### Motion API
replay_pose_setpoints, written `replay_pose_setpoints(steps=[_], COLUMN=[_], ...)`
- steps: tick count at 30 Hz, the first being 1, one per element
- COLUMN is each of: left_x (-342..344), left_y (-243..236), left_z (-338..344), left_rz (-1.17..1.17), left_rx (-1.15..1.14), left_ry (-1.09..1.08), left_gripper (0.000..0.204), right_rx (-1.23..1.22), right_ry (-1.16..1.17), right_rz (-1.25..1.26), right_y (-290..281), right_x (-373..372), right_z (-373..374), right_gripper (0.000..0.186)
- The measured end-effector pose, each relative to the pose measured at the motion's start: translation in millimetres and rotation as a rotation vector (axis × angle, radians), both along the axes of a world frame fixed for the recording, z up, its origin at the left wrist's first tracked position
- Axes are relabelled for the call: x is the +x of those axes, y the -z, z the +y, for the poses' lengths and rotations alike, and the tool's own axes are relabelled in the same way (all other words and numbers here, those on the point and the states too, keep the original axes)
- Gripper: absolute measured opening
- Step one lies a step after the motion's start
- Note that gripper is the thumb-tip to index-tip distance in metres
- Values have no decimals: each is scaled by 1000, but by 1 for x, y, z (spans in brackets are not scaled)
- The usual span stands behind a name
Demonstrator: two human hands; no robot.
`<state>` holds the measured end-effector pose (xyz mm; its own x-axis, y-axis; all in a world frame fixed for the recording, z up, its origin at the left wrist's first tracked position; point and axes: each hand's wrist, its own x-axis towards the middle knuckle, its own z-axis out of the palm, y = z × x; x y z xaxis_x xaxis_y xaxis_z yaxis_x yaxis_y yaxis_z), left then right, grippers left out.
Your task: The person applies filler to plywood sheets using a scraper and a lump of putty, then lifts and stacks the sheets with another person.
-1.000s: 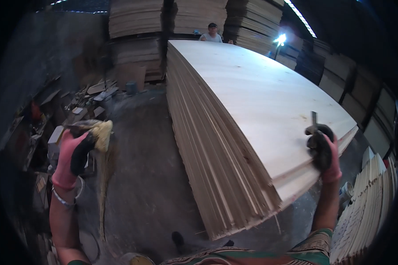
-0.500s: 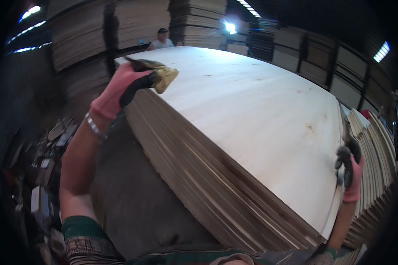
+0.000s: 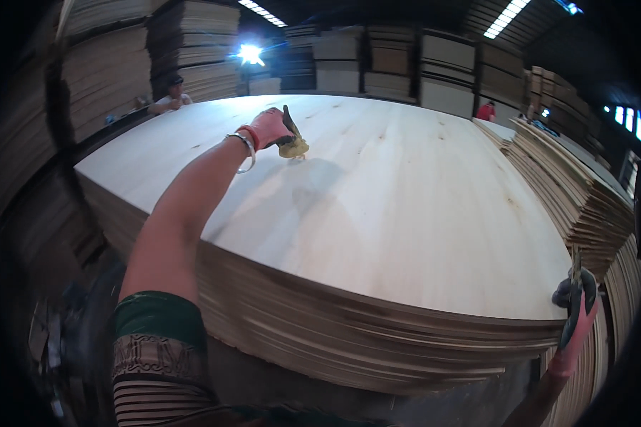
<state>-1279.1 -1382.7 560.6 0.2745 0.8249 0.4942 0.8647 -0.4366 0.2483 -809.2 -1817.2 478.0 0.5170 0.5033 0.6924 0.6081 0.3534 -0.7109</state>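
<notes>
My left hand (image 3: 269, 130), in a pink glove with a dark palm, is stretched out over the pale wooden sheet (image 3: 406, 213) on top of a stack. It is closed on a dark, flat, scraper-like tool with a yellowish lump (image 3: 294, 149), held low over the sheet; whether the lump touches the surface I cannot tell. At the sheet's near right corner is my right hand (image 3: 577, 306), gloved alike. Its fingers are closed around a thin, flat, upright tool (image 3: 576, 260), whose kind I cannot make out.
Under the top sheet lie many layered boards (image 3: 320, 334). Another stack of thin sheets (image 3: 555, 178) stands close on the right. A person (image 3: 172, 98) is at the far left edge, and someone in red (image 3: 486, 111) is at the far right. Tall board stacks (image 3: 192, 50) line the back.
The view has turned to the right. My left hand has moved from beyond the stack's left edge to above the sheet, tool still in it. My right hand is now at the near right corner.
</notes>
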Motion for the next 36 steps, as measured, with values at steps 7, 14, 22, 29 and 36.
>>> replay_pose_setpoints(steps=[7, 14, 22, 29, 36], left_x=[15, -44, -261, -340, -330], left_y=[11, -13, -68, -13, 14], left_z=[25, -56, -46, 60, 161], left_rz=[68, -18, -384, -170, 78], left_rx=[-95, -412, -174, -88, 38], left_ry=[114, 388, 460, 209, 33], left_gripper=[45, 38, 24, 35, 45], right_rx=[-5, 0, 61, -140, -93], right_ry=[204, 213, 151, -187, 30], right_rz=[79, 61, 43, 135, 205], right_y=[10, 15, -9, -32, -11], right_x=[18, 41, -137, -294, -277], right_z=[-2, 3, 30, 91, 114], right_gripper=[29, 29, 29, 24, 25])
